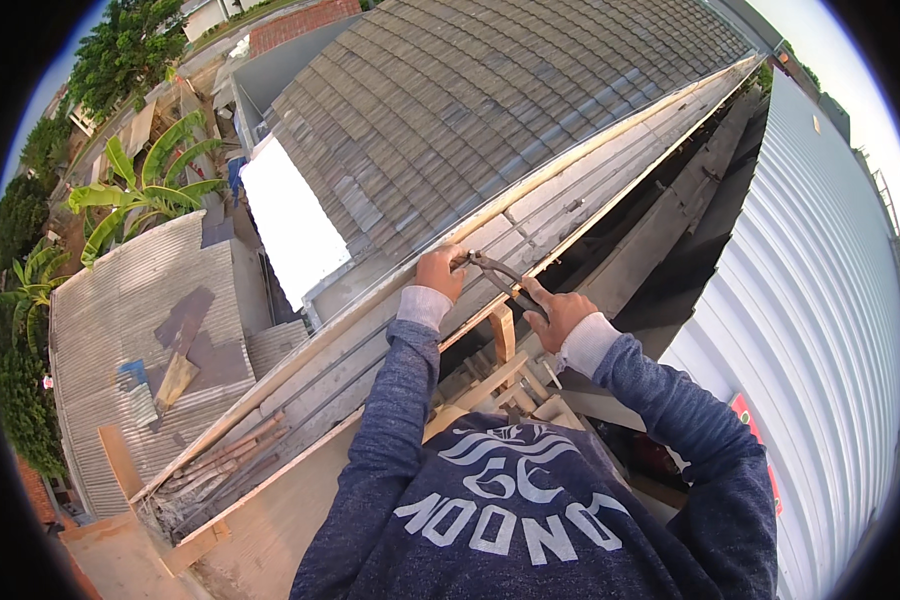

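Long-handled tying pincers are gripped at their handles by my right hand, with the jaws pointing left. My left hand is closed right beside the jaws, at the inner edge of a long wooden form. What its fingers pinch is too small or hidden to make out. Beneath both hands, thin steel reinforcing bars run lengthwise inside the form, with short cross ties along them.
A brown tiled roof slopes beyond the form. White corrugated metal roofing lies to the right, past a dark gap. Wooden props stand just in front of me. Sticks lie in the form's near left end.
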Tool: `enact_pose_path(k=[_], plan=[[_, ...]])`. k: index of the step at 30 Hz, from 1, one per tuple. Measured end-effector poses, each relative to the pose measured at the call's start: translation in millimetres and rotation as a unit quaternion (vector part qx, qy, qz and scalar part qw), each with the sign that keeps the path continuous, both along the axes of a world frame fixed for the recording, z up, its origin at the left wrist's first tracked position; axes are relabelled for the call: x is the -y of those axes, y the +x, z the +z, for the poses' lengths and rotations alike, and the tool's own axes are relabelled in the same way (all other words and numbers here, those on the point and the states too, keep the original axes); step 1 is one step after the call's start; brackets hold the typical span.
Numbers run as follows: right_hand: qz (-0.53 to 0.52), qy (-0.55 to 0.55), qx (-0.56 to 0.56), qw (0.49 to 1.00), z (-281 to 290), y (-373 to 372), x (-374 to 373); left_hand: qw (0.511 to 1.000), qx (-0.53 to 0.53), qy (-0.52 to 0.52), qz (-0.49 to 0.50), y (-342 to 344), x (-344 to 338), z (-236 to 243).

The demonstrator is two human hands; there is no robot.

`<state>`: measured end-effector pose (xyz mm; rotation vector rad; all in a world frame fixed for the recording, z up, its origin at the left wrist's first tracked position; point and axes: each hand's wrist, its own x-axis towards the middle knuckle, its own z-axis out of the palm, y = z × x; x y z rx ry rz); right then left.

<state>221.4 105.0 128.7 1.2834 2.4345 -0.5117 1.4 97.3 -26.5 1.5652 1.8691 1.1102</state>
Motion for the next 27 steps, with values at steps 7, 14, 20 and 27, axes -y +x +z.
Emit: enact_pose_path(k=[7,14,20,27], plan=[[-0.103,-0.090,-0.164,0.977,-36.3,18.0,-19.5,0.999,0.033,-0.008,-0.007,1.4,-1.6,0.3],[-0.063,-0.110,-0.139,0.982,-25.7,18.7,-39.1,1.000,0.014,-0.026,0.000,-0.2,-0.7,0.6],[0.001,0.040,-0.037,0.999,2.2,5.1,-11.8,1.000,0.025,-0.014,0.003,-0.5,0.4,0.9],[-0.034,-0.032,-0.024,0.999,6.3,-4.7,-19.4,0.999,0.029,-0.023,0.007,0.3,0.6,2.9]])
